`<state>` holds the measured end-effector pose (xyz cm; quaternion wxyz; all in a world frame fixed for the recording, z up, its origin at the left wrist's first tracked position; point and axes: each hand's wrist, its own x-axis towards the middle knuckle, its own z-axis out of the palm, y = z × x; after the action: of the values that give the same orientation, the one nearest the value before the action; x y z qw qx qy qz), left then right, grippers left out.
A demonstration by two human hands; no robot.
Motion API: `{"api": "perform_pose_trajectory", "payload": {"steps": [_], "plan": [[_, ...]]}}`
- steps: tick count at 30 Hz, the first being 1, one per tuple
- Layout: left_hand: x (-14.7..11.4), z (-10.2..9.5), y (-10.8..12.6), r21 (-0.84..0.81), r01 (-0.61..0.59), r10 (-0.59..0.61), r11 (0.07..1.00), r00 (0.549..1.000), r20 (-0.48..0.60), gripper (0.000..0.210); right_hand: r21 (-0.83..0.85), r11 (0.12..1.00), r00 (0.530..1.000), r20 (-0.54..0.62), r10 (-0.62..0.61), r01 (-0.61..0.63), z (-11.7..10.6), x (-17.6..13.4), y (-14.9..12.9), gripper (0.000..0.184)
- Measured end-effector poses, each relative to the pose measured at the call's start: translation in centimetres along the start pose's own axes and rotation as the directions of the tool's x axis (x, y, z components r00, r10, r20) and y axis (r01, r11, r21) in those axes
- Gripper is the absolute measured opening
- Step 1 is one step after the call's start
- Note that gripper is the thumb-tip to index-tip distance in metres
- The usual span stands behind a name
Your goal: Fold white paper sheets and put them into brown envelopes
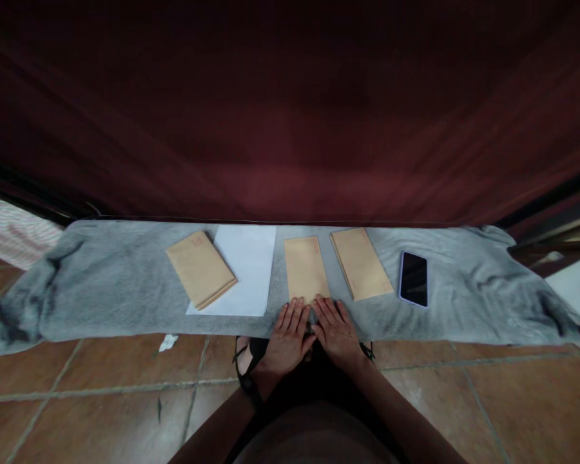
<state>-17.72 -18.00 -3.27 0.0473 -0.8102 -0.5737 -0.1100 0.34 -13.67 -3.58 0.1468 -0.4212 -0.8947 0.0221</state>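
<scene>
A single brown paper envelope (307, 265) with small red print lies in front of me on a grey cloth. My left hand (289, 335) rests flat, its fingertips on the envelope's near edge at the left. Beside it my right hand (336, 330) lies flat too, fingers stretched out, touching the same edge at the right. Both hands hold nothing. To the right is a stack of brown envelopes (361, 263), slightly turned. Another stack of envelopes (202, 269) lies tilted at the left, partly on white paper sheets (247, 267).
The grey cloth (125, 283) covers a narrow surface. A phone (414, 279) with a dark screen and purple edge lies to the right. A dark red cloth (290, 129) rises behind. Below are floor tiles (125, 412) and a crumpled white scrap (168, 342).
</scene>
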Motion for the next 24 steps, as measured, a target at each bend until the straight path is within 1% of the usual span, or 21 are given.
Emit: {"api": "perform_pose_trajectory", "payload": {"steps": [3, 10, 16, 18, 22, 24], "plan": [[-0.2, 0.2, -0.2, 0.002, 0.002, -0.002, 1.0, 1.0, -0.002, 0.065, -0.009, 1.0, 1.0, -0.02, 0.015, -0.015, -0.1, -0.5, 0.0, 0.053], [-0.7, 0.3, -0.4, 0.001, 0.034, -0.034, 0.999, 0.999, -0.019, 0.066, -0.04, 0.993, 0.993, -0.034, 0.109, -0.111, -0.5, -1.8, 0.3, 0.054], [-0.6, 0.0, 0.3, -0.015, 0.07, -0.07, 0.997, 0.997, -0.011, 0.064, 0.015, 0.987, 0.986, -0.051, 0.161, -0.16, -0.7, -1.6, 0.0, 0.051], [-0.6, 0.2, 0.7, -0.018, 0.071, -0.071, 0.997, 0.997, -0.011, 0.065, 0.049, 0.989, 0.989, -0.04, 0.144, -0.142, -0.7, -1.2, -0.5, 0.05], [-0.5, 0.6, 1.4, -0.008, 0.063, -0.062, 0.998, 0.998, 0.002, 0.067, 0.099, 0.993, 0.998, -0.006, 0.069, -0.068, -0.6, -0.5, -1.7, 0.049], [-0.5, 0.7, 1.4, 0.0, 0.059, -0.059, 0.998, 0.998, 0.011, 0.067, 0.102, 0.993, 0.998, -0.006, 0.065, -0.064, -0.5, -0.5, -2.0, 0.05]]}}
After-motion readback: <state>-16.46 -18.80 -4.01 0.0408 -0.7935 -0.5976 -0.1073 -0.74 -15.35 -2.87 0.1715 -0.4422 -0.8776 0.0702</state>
